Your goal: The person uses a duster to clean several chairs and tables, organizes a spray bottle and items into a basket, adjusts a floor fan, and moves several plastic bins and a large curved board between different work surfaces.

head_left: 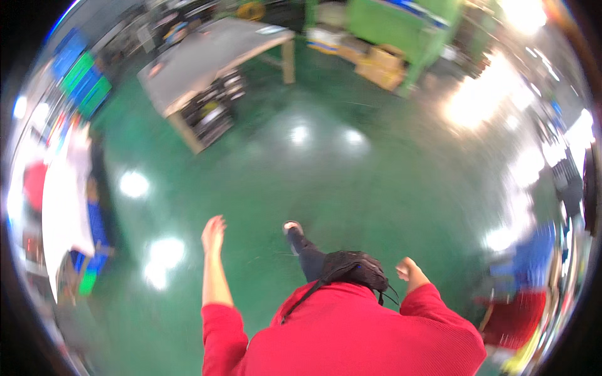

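Observation:
My left hand [214, 234] hangs in front of me over the green floor [251, 188], away from any object. Its fingers are loosely stretched, somewhat blurred, and nothing shows in them. On the other side, my right hand [406, 269] is held near my waist with its fingers curled in. I see nothing in it, though its palm is turned from view. A black waist bag [356, 268] with thin straps sits at my front, against my red top. Neither hand touches it. One foot [291, 225] is out ahead of me.
A grey-topped table [207, 53] with dark items beneath stands ahead left. Cardboard boxes [381, 67] sit by a green frame [401, 37] at the back. Blue and green bins [84, 78] are far left, a white-covered surface [68, 194] left, and a red container [515, 319] right.

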{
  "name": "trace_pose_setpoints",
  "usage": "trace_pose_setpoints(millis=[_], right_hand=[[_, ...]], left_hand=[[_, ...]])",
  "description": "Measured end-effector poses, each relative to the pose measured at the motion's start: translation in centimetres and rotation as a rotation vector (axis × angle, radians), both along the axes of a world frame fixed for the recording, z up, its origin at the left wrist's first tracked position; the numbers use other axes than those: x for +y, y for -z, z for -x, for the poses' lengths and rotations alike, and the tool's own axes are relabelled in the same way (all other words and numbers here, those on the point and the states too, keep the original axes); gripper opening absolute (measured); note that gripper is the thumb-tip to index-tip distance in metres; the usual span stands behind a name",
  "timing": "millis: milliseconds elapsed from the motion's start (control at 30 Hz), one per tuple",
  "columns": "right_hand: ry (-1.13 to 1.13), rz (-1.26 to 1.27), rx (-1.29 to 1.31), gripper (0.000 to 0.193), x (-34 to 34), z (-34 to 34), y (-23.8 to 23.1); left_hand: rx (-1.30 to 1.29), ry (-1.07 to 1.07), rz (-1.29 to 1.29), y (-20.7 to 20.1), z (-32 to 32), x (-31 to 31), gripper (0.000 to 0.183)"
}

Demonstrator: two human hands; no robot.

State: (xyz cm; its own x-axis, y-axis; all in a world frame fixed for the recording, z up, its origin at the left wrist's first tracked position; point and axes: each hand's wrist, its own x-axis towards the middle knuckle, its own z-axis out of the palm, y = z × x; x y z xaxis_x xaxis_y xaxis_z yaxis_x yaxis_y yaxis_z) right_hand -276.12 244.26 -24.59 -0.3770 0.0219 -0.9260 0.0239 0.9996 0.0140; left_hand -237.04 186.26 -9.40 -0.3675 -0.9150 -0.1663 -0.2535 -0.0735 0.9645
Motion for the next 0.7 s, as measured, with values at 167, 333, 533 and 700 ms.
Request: trace_pose_setpoints(millis=[167,333,533,700], right_hand=[[0.146,0.121,0.015,0.020,-25.7,3.9,-0.3],[-0.430,0.610,0.166,0.024,-64.4,9.4,-5.9],[-0.642,1.033,0.187,0.021,-101.1,1.9,-13.5],[-0.861,0.996,-0.013,0.021,-119.6,-9.6,-13.2]], left_hand=[[-0.432,-0.091,0.051,7.5,-2.8,-5.3,0.017],[-0.927,-0.047,-0.382,14.9,-13.5,2.9,0.033],[-1.043,-0.162,-1.022,18.0,-22.1,6.3,0.037],[-1.122,0.029,-0.753,20.6,-23.4,-20.3,0.036]])
